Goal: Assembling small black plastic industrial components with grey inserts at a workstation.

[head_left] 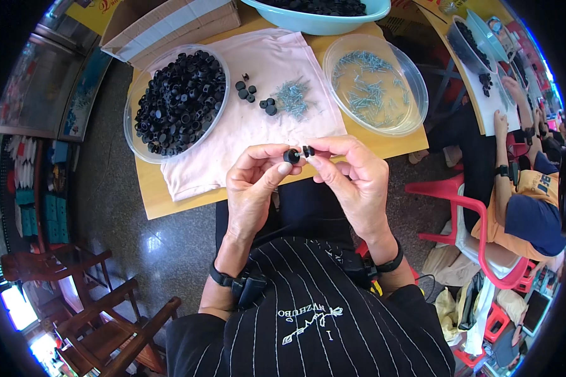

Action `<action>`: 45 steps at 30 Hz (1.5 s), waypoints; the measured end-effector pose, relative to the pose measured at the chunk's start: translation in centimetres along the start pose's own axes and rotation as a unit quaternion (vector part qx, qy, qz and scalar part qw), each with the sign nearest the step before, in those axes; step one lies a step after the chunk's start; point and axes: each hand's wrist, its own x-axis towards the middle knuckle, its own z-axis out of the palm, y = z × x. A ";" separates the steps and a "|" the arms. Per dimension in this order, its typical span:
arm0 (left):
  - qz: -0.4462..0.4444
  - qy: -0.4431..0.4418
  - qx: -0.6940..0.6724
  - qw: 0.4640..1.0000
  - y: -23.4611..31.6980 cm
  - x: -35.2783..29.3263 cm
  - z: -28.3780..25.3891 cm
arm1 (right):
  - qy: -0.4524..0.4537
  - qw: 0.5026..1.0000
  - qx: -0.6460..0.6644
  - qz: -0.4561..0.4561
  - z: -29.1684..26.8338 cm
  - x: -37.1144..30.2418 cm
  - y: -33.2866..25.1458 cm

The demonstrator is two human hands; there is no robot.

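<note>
Over the table's near edge, my left hand [248, 182] pinches a round black plastic cap [290, 156] between thumb and fingers. Close beside it, my right hand [358, 179] is closed on a smaller black plastic piece [309, 151]. A thin shiny shank shows between the two parts; I cannot tell which one it belongs to. Beyond my hands, a heap of silvery screws [294, 98] lies on a pale pink cloth [233, 154]. Left of the heap are several loose black caps [243, 92].
A clear round tub [130, 135] at left is heaped with black plastic parts. Another clear tub [425, 103] at right holds scattered screws. A cardboard box [170, 28] and a light blue basin [321, 24] stand at the back. At right, a person [522, 201] sits near a red chair [456, 195].
</note>
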 end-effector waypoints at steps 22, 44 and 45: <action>0.069 -0.010 0.031 0.997 -0.5 0.3 -0.3 | 0.003 0.975 -0.149 -0.164 0.4 0.4 0.4; 0.078 -0.023 0.142 0.987 -0.7 0.4 -0.9 | -0.048 0.998 0.006 0.025 -0.4 0.6 1.3; 0.071 -0.021 0.144 0.987 -0.6 0.5 -0.9 | -0.052 0.997 0.032 0.042 -0.5 0.7 1.2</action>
